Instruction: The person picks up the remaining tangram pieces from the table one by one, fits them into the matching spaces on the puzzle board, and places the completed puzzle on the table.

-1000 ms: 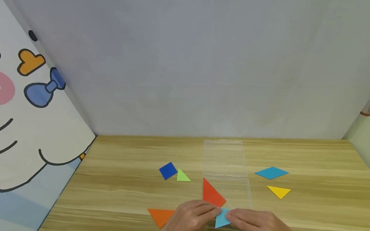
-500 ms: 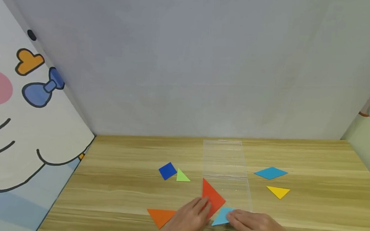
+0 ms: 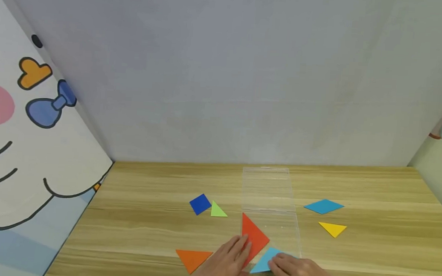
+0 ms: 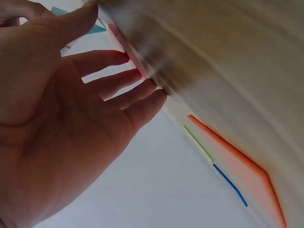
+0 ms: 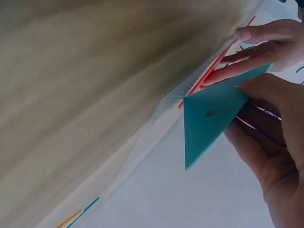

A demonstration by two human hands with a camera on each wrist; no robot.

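A red triangle (image 3: 256, 239) lies over the lower left part of a clear plastic case (image 3: 276, 227). My left hand (image 3: 221, 262) rests its extended fingertips on that triangle, and the left wrist view shows the fingers straight and spread a little. Between thumb and fingers, my right hand (image 3: 301, 274) pinches a light blue triangle (image 5: 213, 116), which is tilted and raised over the near end of the case. One corner of it points toward my left hand. The fingers of my right hand hide part of the light blue triangle in the head view.
Left of the case lie an orange triangle (image 3: 193, 260), a dark blue square (image 3: 200, 204) and a small green triangle (image 3: 217, 210). To its right are a blue parallelogram (image 3: 324, 207) and a yellow triangle (image 3: 333, 229). A pale wall (image 3: 248, 80) stands behind the wooden table (image 3: 142, 218).
My left hand has left the light blue triangle and shifted onto the red one. My right hand has moved slightly toward me and turned the light blue triangle, showing more of it.
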